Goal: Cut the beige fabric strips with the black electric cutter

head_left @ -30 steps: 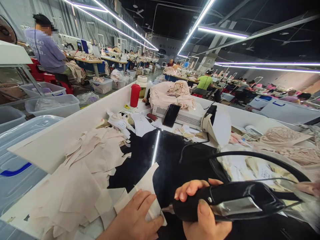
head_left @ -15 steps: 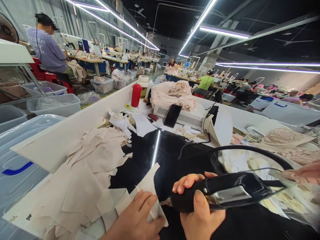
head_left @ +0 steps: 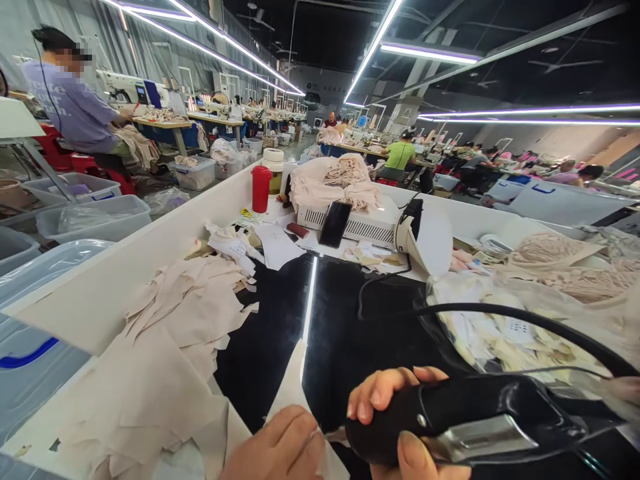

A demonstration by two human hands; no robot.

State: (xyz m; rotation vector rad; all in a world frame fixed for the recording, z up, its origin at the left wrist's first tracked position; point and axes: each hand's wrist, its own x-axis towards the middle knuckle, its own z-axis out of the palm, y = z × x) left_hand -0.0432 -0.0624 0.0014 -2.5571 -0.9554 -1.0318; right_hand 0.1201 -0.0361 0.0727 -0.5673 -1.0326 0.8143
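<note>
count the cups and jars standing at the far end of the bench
2: a red cup, and a white-lidded jar partly behind it. Others could be hidden behind the pale fabric pile.

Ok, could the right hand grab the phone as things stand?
Probably not: the right hand is wrapped around the black tool, and the phone sits farther back, by the white box.
</note>
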